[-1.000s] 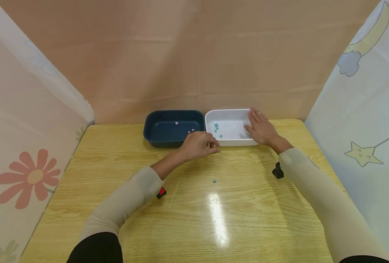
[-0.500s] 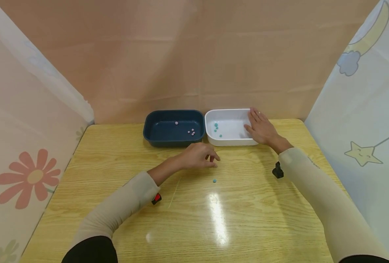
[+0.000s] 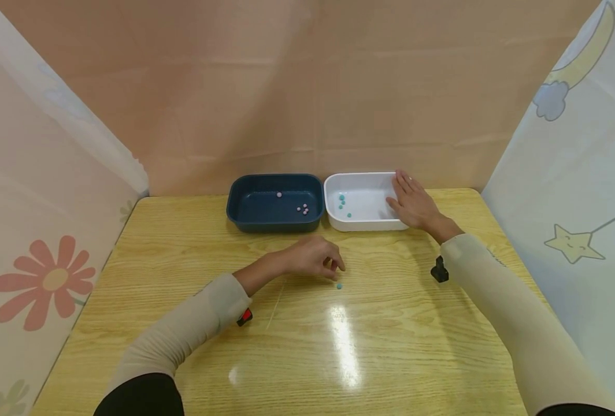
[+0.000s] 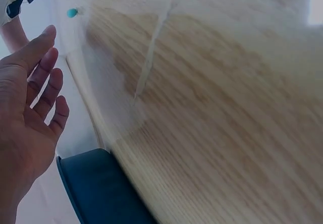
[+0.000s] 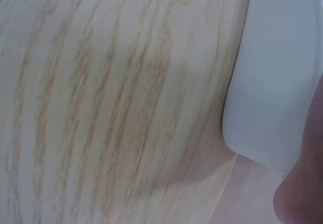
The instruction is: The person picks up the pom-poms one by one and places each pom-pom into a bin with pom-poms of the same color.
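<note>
A small teal bead [image 3: 339, 286] lies on the wooden table in front of the two trays. My left hand [image 3: 315, 257] hovers just behind it, thumb and forefinger loosely bent and apart, with nothing between them. In the left wrist view the teal bead [image 4: 72, 13] sits a little beyond the thumb tip. My right hand [image 3: 414, 203] rests with straight fingers on the right end of the white tray [image 3: 367, 225]. Several teal beads [image 3: 342, 202] lie in that tray's left part. The dark blue tray [image 3: 266, 227] beside it contains several pink beads [image 3: 304, 208].
The wooden table [image 3: 401, 341] reaches toward me, with a bright reflection at its middle. A brown backdrop [image 3: 312, 86] rises right behind the trays. Patterned panels stand left [image 3: 42, 173] and right [image 3: 578, 173]. Each wrist carries a small black device [image 3: 440, 270].
My left hand has moved from the front edges of the trays toward me, down to the bead on the table, uncovering pink beads in the blue tray. The right hand has stayed put.
</note>
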Action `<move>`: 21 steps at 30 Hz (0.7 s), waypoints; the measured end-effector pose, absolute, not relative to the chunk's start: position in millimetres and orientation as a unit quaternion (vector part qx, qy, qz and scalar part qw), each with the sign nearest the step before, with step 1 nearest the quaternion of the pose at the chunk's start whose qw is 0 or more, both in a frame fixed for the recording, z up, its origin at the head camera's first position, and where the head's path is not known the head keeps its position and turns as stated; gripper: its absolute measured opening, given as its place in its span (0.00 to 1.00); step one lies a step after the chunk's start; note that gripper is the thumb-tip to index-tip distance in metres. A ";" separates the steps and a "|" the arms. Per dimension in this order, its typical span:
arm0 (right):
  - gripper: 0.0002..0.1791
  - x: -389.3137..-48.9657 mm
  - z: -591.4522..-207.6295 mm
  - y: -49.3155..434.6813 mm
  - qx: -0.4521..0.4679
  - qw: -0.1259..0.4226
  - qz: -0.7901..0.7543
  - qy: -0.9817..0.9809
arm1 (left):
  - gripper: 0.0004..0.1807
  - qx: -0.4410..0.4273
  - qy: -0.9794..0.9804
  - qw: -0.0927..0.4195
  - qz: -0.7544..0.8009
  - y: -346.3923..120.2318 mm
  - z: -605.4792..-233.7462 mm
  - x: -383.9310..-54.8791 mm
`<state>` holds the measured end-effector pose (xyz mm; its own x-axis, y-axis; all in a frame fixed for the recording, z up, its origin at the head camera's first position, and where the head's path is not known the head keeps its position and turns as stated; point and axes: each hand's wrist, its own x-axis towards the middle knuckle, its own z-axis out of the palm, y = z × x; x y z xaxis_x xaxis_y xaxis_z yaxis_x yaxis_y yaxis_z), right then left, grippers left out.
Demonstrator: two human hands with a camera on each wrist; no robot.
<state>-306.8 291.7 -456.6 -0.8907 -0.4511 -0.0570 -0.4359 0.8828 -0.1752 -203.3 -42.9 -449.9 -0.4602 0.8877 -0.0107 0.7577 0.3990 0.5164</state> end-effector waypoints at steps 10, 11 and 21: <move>0.42 -306.7 -459.5 294.0 -0.229 0.047 -0.088 0.968 | 0.08 0.492 0.816 0.205 0.221 -35.7 -458.7 -200.8; 0.42 -306.8 -459.9 293.8 -0.228 0.047 -0.089 0.968 | 0.07 0.494 0.815 0.208 0.219 -35.3 -459.7 -200.5; 0.42 -307.1 -460.6 293.8 -0.234 0.040 -0.086 0.968 | 0.04 0.493 0.813 0.220 0.219 -34.4 -463.9 -200.6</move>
